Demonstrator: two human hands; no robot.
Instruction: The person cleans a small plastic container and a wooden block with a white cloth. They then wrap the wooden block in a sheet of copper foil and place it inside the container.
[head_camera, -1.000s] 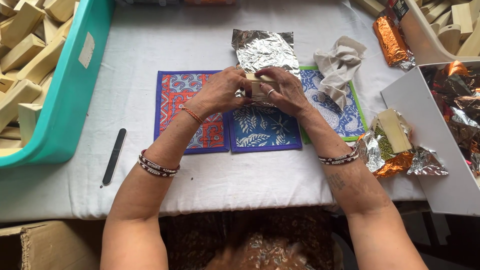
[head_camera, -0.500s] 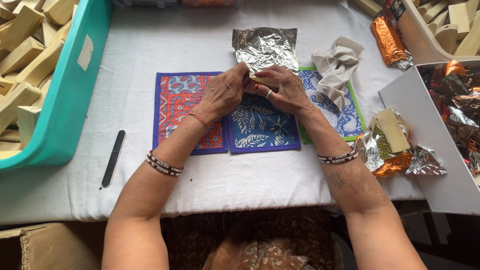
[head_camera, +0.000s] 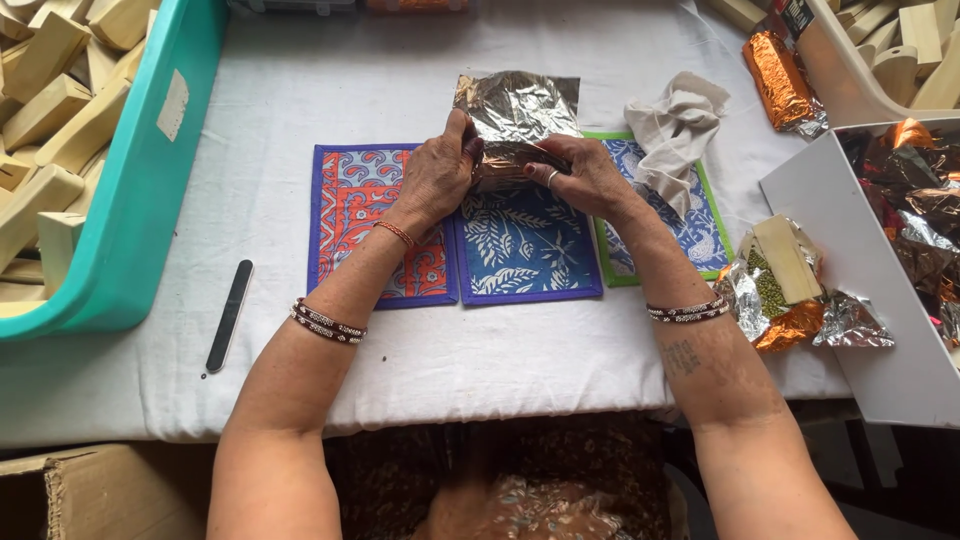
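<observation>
Both hands meet at the table's middle over a sheet of silver foil (head_camera: 517, 104). My left hand (head_camera: 436, 178) pinches the foil's left edge. My right hand (head_camera: 583, 177) presses the foil's near edge, which is folded over a small block hidden beneath it. The hands rest above patterned cloth mats, one orange and blue (head_camera: 362, 220), one dark blue with white leaves (head_camera: 525, 250).
A teal bin (head_camera: 140, 190) of pale blocks stands at the left. A black nail file (head_camera: 229, 315) lies near it. A crumpled grey cloth (head_camera: 678, 122), an orange-foil bar (head_camera: 781, 82), a pale block on opened foil (head_camera: 787, 262) and a white box (head_camera: 850, 290) of foil pieces sit right.
The pale block that was held bare between the hands now lies on the foil sheet, and the foil's near edge has been folded over it.
</observation>
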